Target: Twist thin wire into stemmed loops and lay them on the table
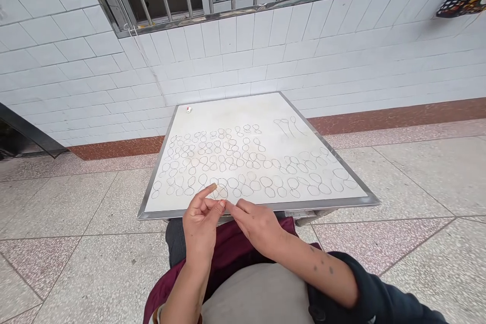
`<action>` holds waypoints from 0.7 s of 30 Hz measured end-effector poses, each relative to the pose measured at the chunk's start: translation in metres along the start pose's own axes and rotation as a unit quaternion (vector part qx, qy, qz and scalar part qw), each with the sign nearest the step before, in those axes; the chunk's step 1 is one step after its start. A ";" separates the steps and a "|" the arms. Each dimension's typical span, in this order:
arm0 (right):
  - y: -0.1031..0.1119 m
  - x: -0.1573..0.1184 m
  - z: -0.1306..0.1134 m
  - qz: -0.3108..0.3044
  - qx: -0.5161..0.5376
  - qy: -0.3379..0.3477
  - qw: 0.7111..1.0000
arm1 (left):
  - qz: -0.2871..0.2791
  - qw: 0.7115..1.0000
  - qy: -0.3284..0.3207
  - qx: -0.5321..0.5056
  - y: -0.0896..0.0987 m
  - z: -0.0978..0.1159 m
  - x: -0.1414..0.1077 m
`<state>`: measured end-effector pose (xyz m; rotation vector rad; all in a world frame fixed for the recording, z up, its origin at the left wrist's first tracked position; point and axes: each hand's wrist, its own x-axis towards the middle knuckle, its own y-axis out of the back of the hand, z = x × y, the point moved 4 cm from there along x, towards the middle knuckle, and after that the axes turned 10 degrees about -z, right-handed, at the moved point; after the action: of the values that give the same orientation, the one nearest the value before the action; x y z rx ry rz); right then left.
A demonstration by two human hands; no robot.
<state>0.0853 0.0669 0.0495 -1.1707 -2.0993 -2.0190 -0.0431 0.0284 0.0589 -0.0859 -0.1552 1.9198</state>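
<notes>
White surface (231, 106), rows of thin loops (267, 187)
Left hand (200, 225) and right hand (260, 225) meet by its edge, fingers (235, 211) close together; whether holding anything, I cannot tell.

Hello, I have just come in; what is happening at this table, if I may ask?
A person is working with bare hands at the near edge of a white table. The left hand and right hand meet at the fingertips; whatever they may hold is too small to make out. Many thin loops lie in rough rows across the table, and a few loops with long tails lie toward the far right.
</notes>
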 end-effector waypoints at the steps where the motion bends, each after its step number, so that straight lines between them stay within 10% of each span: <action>1: 0.000 0.000 0.001 -0.001 0.009 -0.005 1.000 | 0.000 1.000 0.001 -0.003 0.000 -0.001 0.000; 21: -0.009 0.006 0.015 0.007 0.273 -0.101 0.957 | 0.016 0.999 -0.043 0.021 -0.015 0.002 0.003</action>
<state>0.0840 0.0840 0.0424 -1.3053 -2.4897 -1.2097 -0.0303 0.0366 0.0630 0.0225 -0.1710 1.9590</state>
